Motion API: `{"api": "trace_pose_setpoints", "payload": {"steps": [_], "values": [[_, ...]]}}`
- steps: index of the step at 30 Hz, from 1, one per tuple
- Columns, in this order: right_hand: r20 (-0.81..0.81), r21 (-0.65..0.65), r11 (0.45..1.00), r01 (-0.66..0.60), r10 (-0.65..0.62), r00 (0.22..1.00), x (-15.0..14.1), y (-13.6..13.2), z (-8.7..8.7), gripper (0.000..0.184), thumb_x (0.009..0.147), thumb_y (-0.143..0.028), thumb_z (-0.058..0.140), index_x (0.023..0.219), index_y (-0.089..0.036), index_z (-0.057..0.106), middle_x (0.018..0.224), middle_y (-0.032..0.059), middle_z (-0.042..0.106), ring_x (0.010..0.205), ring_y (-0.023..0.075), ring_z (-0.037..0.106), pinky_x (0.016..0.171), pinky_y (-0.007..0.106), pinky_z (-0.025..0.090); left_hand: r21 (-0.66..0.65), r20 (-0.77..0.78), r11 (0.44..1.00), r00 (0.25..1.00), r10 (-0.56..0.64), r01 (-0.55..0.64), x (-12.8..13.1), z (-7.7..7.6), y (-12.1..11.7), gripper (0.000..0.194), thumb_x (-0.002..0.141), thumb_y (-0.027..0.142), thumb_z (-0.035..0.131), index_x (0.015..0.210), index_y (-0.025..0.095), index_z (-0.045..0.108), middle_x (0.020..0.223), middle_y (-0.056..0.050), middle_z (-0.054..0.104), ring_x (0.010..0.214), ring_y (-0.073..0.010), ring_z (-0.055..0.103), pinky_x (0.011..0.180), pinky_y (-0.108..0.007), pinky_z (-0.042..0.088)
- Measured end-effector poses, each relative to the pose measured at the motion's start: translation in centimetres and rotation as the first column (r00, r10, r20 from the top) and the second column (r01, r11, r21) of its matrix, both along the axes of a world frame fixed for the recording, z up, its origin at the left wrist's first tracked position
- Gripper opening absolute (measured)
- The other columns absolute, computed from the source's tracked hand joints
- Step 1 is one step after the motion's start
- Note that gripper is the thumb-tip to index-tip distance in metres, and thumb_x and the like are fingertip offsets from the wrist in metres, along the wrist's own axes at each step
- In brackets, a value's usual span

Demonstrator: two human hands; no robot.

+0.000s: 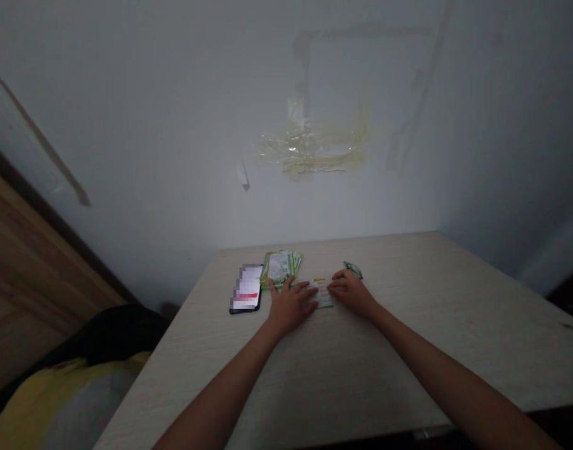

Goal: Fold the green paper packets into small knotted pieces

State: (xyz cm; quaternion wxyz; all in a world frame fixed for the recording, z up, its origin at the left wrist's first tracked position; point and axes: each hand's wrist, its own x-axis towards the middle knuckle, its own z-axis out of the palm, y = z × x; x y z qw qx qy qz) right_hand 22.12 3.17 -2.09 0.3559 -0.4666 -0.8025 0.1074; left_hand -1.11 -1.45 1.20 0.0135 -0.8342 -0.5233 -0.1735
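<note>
A small printed card or packet [323, 295], white with a yellow strip at the top and a green lower edge, lies flat on the table between my hands. My left hand [289, 307] rests open on the tabletop, fingers spread, with some fingertips at the card's left edge and others by the green printed packets [278, 266]. From the other side, my right hand [356, 295] has its stretched fingers at the card's right edge. Just beyond that hand lies a small green crumpled wrapper or packet [353, 269], partly hidden by it.
A phone [249, 289] with a lit, blurred screen lies left of the packets. The pale wooden table [324, 375] meets a wall [174, 125] bearing old tape [314, 150]. At lower left are a yellow and grey cloth item [70, 400] and wooden panelling [19, 262].
</note>
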Motion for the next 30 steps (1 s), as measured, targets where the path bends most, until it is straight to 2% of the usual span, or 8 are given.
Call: {"api": "trace_pose_setpoints", "payload": {"steps": [7, 12, 21, 30], "values": [[-0.032, -0.072, 0.994, -0.088, 0.086, 0.996, 0.6, -0.4, 0.9, 0.009, 0.080, -0.027, 0.068, 0.079, -0.024, 0.076, 0.104, 0.0063, 0.063, 0.099, 0.0202, 0.059, 0.092, 0.039, 0.045, -0.008, -0.009, 1.000, 1.000, 0.009, -0.009, 0.2, 0.1, -0.2, 0.036, 0.089, 0.052, 0.050, 0.123, 0.048, 0.057, 0.137, 0.004, 0.055, 0.137, -0.0343, 0.030, 0.107, -0.073, -0.005], [-0.036, -0.094, 0.994, -0.058, 0.054, 0.998, 0.6, -0.3, 0.8, 0.007, 0.078, -0.027, 0.071, 0.079, -0.022, 0.076, 0.108, 0.0079, 0.062, 0.102, 0.0212, 0.058, 0.095, 0.039, 0.043, -0.003, -0.017, 1.000, 1.000, 0.007, -0.007, 0.1, 0.0, -0.1, 0.036, 0.089, 0.054, 0.049, 0.124, 0.050, 0.055, 0.138, 0.005, 0.054, 0.136, -0.0351, 0.030, 0.106, -0.074, -0.003], [0.005, -0.048, 0.999, -0.005, 0.005, 1.000, 0.4, 0.8, 0.0, 0.014, 0.083, -0.031, 0.066, 0.084, -0.023, 0.077, 0.107, 0.0085, 0.061, 0.101, 0.0212, 0.056, 0.094, 0.039, 0.043, 0.000, -0.032, 1.000, 0.999, 0.008, -0.008, 0.0, 0.0, 0.1, 0.036, 0.088, 0.056, 0.048, 0.123, 0.053, 0.055, 0.140, 0.006, 0.053, 0.136, -0.0375, 0.031, 0.104, -0.077, -0.002], [0.106, 0.042, 0.998, 0.055, -0.060, 0.993, -0.4, 1.1, 0.4, 0.016, 0.086, -0.030, 0.062, 0.087, -0.024, 0.077, 0.097, 0.0075, 0.061, 0.094, 0.0201, 0.055, 0.087, 0.036, 0.044, 0.002, -0.041, 1.000, 0.999, 0.011, -0.011, 0.1, 0.0, 0.1, 0.036, 0.088, 0.055, 0.049, 0.123, 0.052, 0.056, 0.140, 0.005, 0.053, 0.138, -0.0381, 0.029, 0.105, -0.076, 0.001]]}}
